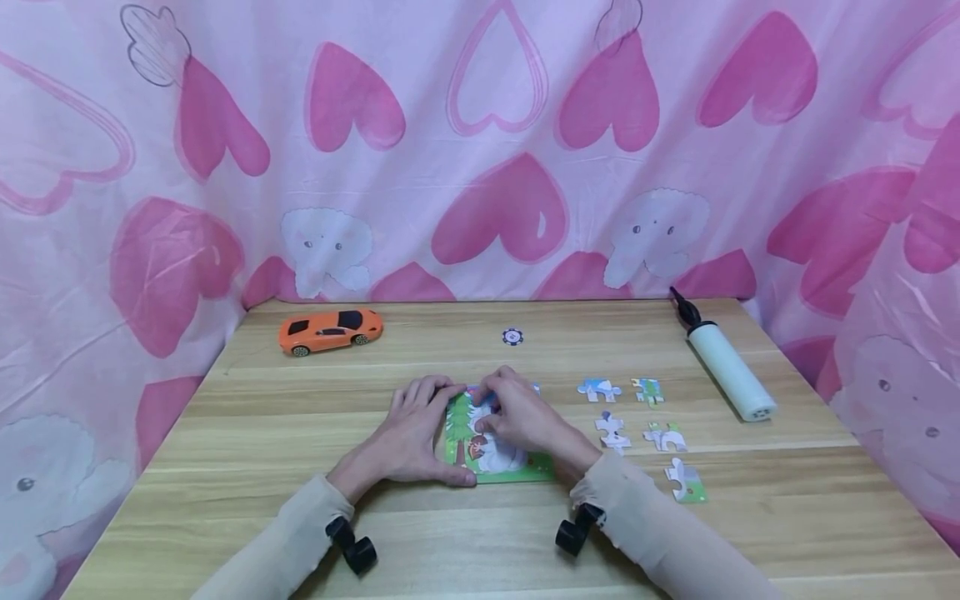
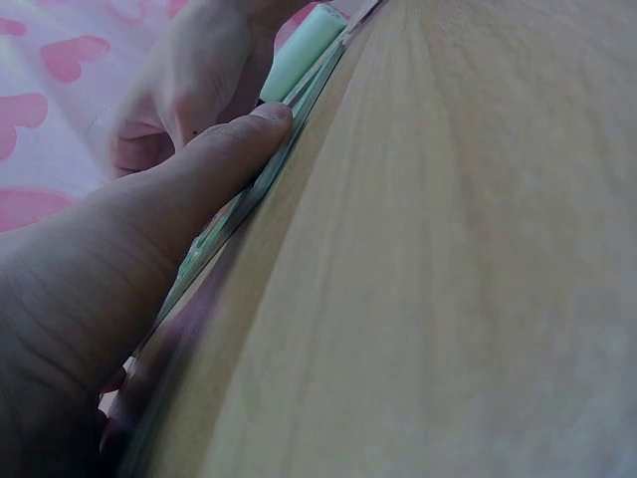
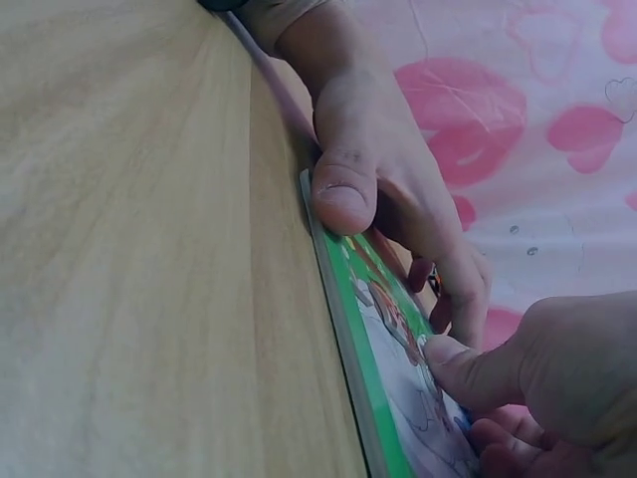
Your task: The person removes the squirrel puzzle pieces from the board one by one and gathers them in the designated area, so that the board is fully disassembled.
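Observation:
A jigsaw puzzle [image 1: 501,454] with a green border, trees and white figures lies flat on the table. My left hand [image 1: 405,437] spans its left side, thumb straight along the near edge and fingers by the far left corner. In the right wrist view, the left thumb [image 3: 345,207] rests on the green border. Over the upper middle of the puzzle is my right hand [image 1: 525,417], thumb and fingers bent down to its surface. A bit of blue shows by the right thumb [image 3: 453,360] in the right wrist view; I cannot tell whether those fingertips pinch a piece.
Several loose jigsaw pieces [image 1: 612,429] lie right of the puzzle. A pale green hand pump [image 1: 727,371] with a black nozzle lies farther right. An orange toy car [image 1: 330,332] stands at the back left, a poker chip [image 1: 512,337] at the back middle. A pink heart-patterned curtain [image 1: 498,208] hangs behind the table.

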Tool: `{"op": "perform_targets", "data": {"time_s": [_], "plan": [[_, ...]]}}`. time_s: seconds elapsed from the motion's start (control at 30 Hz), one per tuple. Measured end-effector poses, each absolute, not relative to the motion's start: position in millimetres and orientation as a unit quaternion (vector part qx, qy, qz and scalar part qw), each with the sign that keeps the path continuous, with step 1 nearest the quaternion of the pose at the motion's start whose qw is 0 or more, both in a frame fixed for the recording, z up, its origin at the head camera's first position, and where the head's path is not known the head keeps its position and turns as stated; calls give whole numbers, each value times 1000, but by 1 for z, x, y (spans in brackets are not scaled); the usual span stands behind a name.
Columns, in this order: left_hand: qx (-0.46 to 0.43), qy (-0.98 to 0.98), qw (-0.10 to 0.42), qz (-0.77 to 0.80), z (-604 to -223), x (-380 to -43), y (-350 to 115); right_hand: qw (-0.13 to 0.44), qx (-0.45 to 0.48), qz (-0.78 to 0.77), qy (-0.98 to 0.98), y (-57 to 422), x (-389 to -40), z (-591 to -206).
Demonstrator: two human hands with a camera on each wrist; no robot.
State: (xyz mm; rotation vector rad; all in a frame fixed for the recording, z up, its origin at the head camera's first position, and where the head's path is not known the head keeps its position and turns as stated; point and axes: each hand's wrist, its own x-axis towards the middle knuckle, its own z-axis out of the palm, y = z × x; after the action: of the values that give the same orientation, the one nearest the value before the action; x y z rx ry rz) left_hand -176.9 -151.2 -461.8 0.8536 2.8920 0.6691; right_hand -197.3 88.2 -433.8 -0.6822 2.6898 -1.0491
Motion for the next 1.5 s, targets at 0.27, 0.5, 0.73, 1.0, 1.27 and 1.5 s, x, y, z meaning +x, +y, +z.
{"op": "perform_targets", "data": {"time_s": [0.27,0.5,0.73,1.0,1.27,1.5], "plan": [[274,937,30,214,-462,-178,-151,81,-223,-344,908,88,-198,-433],[274,937,27,213,-462,-177,-152,75,-236,-348,904,90,-198,-434],[276,936,22,215,-463,-177,-152,69,-248,-358,897,90,-200,-434],[275,936,28,218,-463,-177,-152,61,-237,-369,897,92,-204,-434],[276,936,27,217,-463,-177,-151,72,-235,-349,904,93,-205,-433],[277,935,26,219,-462,-177,-152,90,-229,-344,906,100,-206,-426]]}}
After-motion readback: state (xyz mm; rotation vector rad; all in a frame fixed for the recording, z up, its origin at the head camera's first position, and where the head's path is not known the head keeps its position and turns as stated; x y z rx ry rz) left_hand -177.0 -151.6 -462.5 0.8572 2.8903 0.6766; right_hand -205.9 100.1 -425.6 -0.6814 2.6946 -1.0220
